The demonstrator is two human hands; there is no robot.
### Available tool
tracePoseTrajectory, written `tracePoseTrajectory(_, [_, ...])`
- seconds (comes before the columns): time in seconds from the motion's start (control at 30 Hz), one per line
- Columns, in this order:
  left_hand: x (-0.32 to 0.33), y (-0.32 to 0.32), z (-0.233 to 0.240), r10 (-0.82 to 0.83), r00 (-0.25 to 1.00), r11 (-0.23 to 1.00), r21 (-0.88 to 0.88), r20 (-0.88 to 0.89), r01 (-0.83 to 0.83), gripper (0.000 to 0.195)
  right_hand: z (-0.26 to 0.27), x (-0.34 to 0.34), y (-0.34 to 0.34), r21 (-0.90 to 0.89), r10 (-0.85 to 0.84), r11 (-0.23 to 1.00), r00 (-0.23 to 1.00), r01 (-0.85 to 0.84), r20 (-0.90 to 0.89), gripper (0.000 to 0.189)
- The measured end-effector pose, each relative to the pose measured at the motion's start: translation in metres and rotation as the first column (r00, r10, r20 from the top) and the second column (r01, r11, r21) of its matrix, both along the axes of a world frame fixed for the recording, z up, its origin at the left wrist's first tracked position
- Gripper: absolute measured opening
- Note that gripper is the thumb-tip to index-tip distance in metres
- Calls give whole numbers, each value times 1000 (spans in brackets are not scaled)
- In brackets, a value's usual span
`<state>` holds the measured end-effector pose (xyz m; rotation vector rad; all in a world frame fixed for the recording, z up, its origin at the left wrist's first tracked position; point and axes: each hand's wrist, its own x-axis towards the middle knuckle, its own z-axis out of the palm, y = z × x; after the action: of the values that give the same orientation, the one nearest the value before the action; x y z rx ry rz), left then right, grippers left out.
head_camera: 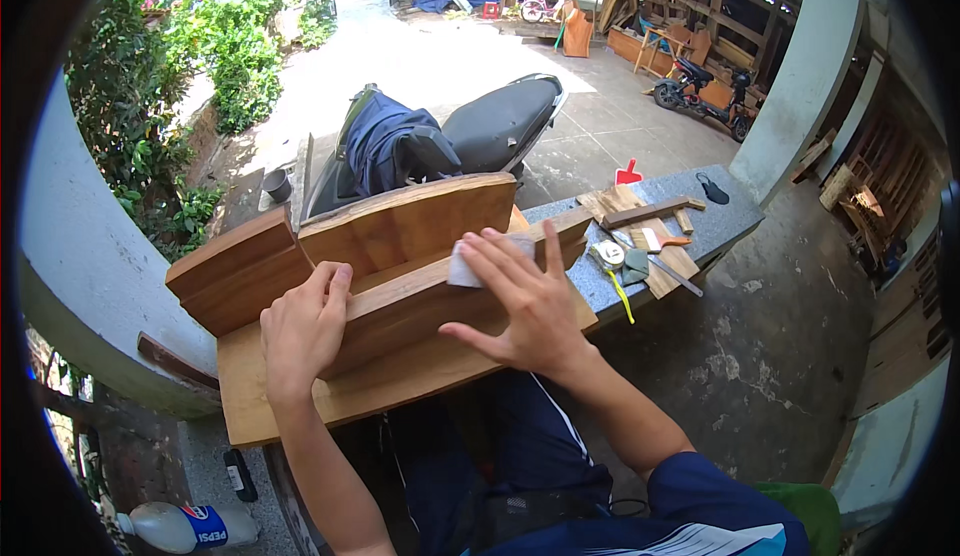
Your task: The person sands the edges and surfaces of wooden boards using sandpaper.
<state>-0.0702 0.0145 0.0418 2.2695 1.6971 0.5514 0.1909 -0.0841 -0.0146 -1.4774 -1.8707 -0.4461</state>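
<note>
A wooden piece made of a flat base board (382, 397) and upright boards stands before me. My left hand (302, 331) grips the left end of the near upright board (401, 286), its thumb near the top edge. My right hand (529, 305) lies with spread fingers over a folded white sheet (463, 271), perhaps sandpaper. It presses the sheet on that board's top edge, and the fingers cover part of it. Behind stands another upright board (405, 218) with a rough, wavy top. A shorter wooden piece (232, 271) stands at the left.
On the granite ledge (724, 215) at right lie a tape measure (608, 254), a paintbrush (664, 240), a metal blade (675, 275) and wood offcuts (645, 212). A motorbike (499, 132) is parked beyond. A plastic bottle (191, 526) lies at lower left, and pillars (802, 76) flank the ledge.
</note>
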Motion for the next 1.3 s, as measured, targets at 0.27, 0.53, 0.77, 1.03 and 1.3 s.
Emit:
tracePoseTrajectory(0.27, [-2, 4, 2, -178, 964, 984, 13, 196, 179, 40, -5, 67, -13, 8, -248, 969, 968, 248, 35, 95])
tracePoseTrajectory(0.53, [-62, -2, -76, -256, 430, 966, 207, 866, 157, 21, -12, 59, -1, -4, -239, 971, 970, 239, -53, 99])
tracePoseTrajectory(0.77, [-22, -7, -98, -150, 253, 984, 170, 956, -58, 49, -6, 29, -5, -4, -201, 980, 980, 200, -13, 102])
tracePoseTrajectory(1.03, [-21, -1, -101, -153, 205, 981, 174, 967, -87, 61, -3, -90, 7, -74, 250, 964, 966, -255, -63, 106])
tracePoseTrajectory(1.3, [-25, -3, -103, -124, 349, 982, 166, 929, -94, 53, 6, 65, -19, -112, -222, 968, 974, 225, 36, 96])
